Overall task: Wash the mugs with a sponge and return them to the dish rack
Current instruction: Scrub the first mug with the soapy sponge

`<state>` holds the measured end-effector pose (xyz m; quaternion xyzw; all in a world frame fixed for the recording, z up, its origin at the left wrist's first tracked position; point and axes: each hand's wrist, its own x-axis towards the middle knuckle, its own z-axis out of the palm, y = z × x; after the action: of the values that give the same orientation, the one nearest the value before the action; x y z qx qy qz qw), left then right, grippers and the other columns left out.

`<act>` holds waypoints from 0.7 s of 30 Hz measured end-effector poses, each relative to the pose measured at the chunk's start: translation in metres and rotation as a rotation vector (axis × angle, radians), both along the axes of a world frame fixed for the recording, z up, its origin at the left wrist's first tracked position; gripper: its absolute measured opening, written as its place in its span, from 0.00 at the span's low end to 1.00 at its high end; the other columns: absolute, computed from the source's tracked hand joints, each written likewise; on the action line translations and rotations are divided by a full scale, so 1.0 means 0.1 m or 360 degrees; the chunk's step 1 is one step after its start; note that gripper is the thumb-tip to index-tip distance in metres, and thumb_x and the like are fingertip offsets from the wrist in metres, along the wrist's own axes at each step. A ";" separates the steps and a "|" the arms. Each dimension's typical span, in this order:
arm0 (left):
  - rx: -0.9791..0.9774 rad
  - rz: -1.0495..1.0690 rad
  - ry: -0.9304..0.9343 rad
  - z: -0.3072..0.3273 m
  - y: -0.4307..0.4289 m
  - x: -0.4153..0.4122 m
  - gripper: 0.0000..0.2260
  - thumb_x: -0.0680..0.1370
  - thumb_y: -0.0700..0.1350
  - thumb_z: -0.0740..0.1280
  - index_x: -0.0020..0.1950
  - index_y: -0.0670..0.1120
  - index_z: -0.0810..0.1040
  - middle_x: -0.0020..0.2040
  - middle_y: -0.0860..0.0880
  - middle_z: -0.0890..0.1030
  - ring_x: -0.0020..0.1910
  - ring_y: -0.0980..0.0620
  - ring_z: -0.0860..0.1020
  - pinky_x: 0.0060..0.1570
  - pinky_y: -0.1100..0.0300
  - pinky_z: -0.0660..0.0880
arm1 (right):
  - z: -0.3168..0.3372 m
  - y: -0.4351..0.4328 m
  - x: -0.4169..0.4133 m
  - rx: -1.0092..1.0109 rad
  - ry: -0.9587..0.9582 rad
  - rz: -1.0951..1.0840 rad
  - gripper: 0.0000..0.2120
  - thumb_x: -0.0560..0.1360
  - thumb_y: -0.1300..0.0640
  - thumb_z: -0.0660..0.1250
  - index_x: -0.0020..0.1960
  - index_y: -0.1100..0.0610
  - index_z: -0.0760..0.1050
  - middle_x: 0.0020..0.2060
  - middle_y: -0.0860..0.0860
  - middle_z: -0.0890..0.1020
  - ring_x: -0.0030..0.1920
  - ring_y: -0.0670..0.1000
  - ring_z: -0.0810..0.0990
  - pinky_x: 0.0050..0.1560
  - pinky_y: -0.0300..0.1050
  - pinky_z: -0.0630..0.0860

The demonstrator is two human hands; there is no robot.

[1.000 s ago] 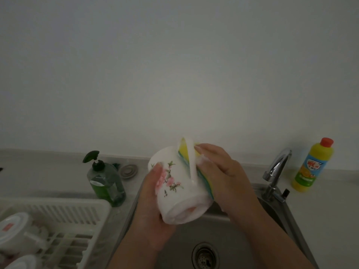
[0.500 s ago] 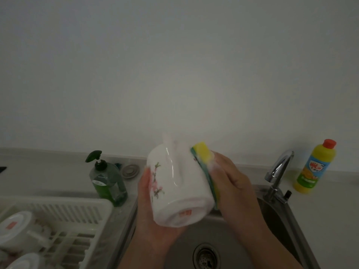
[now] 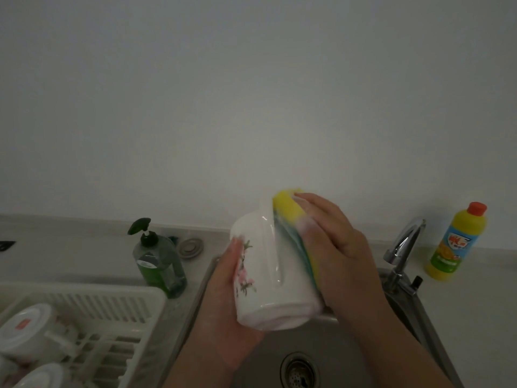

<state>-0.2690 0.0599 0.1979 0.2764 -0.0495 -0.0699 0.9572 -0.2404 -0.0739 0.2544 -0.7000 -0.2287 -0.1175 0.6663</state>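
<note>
Over the sink (image 3: pixel 330 340) my left hand (image 3: pixel 223 298) grips the mug (image 3: pixel 265 275), my right hand (image 3: pixel 344 264) the sponge (image 3: pixel 285 204) hiding its side; dish rack (image 3: pixel 134 298) cropped.

Racks: one rack (image 3: pixel 112 298)
Mugs: three clear, a floral mug (image 3: pixel 268 278), a top mug (image 3: pixel 28 329) and a bottom mug (image 3: pixel 42 376)
Sponges: one sponge (image 3: pixel 286 204)
Hands: two, left hand (image 3: pixel 223 312), right hand (image 3: pixel 338 256)
Bottles: two, soap bottle (image 3: pixel 162 264), yellow bottle (image 3: pixel 453 247)
Taps: one tap (image 3: pixel 402 247)
Sinks: one sink (image 3: pixel 330 345)
Plugs: one plug (image 3: pixel 191 247)

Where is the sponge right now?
In the head view, right of centre, the right hand holds the yellow sponge against the flowered mug held by the left hand, above the sink.
</note>
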 end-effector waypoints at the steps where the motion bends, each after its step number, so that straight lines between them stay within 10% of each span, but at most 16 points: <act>1: -0.0046 -0.0070 0.0000 0.05 -0.03 -0.02 0.30 0.70 0.54 0.75 0.68 0.42 0.74 0.65 0.39 0.76 0.64 0.41 0.75 0.63 0.45 0.71 | 0.01 0.01 0.04 0.0022 0.0147 0.0046 0.09 0.78 0.52 0.65 0.53 0.43 0.81 0.56 0.38 0.80 0.58 0.40 0.77 0.57 0.36 0.74; 7: 0.0029 0.0022 0.0004 0.10 -0.04 -0.04 0.30 0.82 0.60 0.47 0.75 0.39 0.61 0.74 0.39 0.64 0.74 0.41 0.60 0.73 0.46 0.50 | -0.19 0.01 -0.04 0.0287 0.0559 0.0134 0.11 0.79 0.50 0.61 0.57 0.42 0.80 0.54 0.45 0.83 0.55 0.48 0.81 0.57 0.56 0.77; 17: 0.0101 -0.0035 0.0057 -0.07 0.08 0.03 0.31 0.82 0.59 0.37 0.75 0.40 0.61 0.71 0.41 0.68 0.72 0.46 0.63 0.75 0.54 0.44 | -0.22 0.01 -0.08 -0.0002 0.0053 0.0037 0.11 0.75 0.56 0.67 0.53 0.44 0.83 0.56 0.37 0.79 0.59 0.38 0.76 0.58 0.31 0.71; 21: -0.0064 -0.0058 0.0125 -0.05 -0.03 0.01 0.24 0.83 0.53 0.50 0.66 0.39 0.75 0.65 0.38 0.76 0.63 0.41 0.75 0.64 0.47 0.70 | -0.16 0.01 0.11 0.0041 0.0387 0.0096 0.10 0.78 0.53 0.64 0.53 0.42 0.82 0.54 0.40 0.81 0.55 0.41 0.79 0.57 0.45 0.76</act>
<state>-0.2684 0.0571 0.1930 0.2533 -0.0183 -0.0971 0.9623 -0.2297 -0.0728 0.2387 -0.6933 -0.1658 -0.0146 0.7012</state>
